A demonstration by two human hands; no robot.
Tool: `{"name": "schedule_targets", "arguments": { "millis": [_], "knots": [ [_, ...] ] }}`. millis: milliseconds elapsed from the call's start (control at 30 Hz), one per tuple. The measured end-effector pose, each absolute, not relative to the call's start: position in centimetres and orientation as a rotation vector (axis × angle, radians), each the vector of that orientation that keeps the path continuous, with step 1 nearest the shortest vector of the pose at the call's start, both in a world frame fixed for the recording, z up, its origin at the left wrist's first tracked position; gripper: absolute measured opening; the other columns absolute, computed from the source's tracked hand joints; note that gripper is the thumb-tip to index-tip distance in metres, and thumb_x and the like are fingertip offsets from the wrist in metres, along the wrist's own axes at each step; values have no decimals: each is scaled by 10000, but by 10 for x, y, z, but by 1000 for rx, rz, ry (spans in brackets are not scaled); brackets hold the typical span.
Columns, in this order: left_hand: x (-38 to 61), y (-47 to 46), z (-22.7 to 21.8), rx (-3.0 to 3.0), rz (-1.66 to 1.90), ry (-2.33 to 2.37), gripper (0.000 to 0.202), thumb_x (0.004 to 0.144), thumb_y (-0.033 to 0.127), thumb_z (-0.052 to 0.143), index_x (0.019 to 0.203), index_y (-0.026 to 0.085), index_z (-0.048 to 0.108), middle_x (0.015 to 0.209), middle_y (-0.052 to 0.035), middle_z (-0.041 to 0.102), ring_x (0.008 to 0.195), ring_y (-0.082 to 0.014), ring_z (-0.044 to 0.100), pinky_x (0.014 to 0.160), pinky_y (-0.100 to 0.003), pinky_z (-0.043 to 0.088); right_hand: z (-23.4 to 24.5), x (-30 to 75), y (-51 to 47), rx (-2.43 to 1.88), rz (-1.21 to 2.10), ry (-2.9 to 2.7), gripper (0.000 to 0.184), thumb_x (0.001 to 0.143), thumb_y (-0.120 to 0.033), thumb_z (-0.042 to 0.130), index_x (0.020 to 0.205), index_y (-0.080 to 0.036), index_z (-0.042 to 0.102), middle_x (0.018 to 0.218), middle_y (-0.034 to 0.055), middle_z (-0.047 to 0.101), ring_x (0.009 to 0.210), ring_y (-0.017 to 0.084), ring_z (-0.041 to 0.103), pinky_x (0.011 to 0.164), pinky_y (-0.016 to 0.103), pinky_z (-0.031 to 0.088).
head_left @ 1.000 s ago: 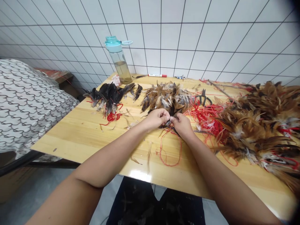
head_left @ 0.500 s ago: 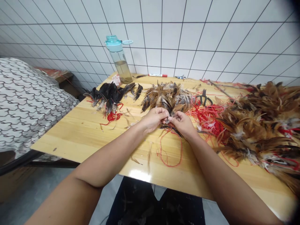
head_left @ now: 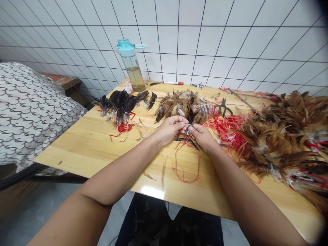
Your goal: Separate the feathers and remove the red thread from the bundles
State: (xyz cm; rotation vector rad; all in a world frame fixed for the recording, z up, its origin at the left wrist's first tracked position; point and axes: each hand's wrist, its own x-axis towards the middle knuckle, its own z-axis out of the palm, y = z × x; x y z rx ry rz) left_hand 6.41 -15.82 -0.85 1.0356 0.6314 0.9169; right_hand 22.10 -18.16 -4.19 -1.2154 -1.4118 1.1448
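Now | left hand (head_left: 167, 130) and right hand (head_left: 204, 137) both pinch a small feather bundle (head_left: 189, 139) | mid-table (head_left: 89, 143), just near of the brown feather pile (head_left: 183, 106) | red string (head_left: 186, 169) loops nearer | best, judging from this: quill ends level, pinch tight, string clear of fingers

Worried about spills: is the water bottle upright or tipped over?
Upright: the bottle stands on its base on the table, cap uppermost.

Dark feather bundle (head_left: 191, 140), red string (head_left: 227, 128), brown feather pile (head_left: 184, 106), black feathers (head_left: 120, 102), teal-capped bottle (head_left: 130, 65), black-gridded white tiles (head_left: 230, 41)
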Motion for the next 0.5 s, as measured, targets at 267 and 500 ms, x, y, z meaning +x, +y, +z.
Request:
{"name": "schedule_targets", "arguments": {
  "millis": [267, 500],
  "knots": [
    [66, -161, -6, 1062, 1026, 605, 262, 728, 213, 719, 910, 128, 550, 748, -12, 633, 639, -72, 561, 606, -189, 434, -37, 222, -185, -1087, 1344, -1196, 454, 641, -607, 728, 739, -181, 603, 589, -48, 467, 527, 75, 323, 497, 228, 249],
    [61, -154, -3, 1271, 1343, 840, 172, 791, 207, 633, 919, 173, 525, 794, 9, 569, 652, -71, 511, 608, -193, 411, -33, 223, -184, -1101, 1335, -1138, 470, 612, -605, 738, 688, -187, 536, 569, -60, 416, 503, 66, 301, 470, 220, 245]
  ]
}}
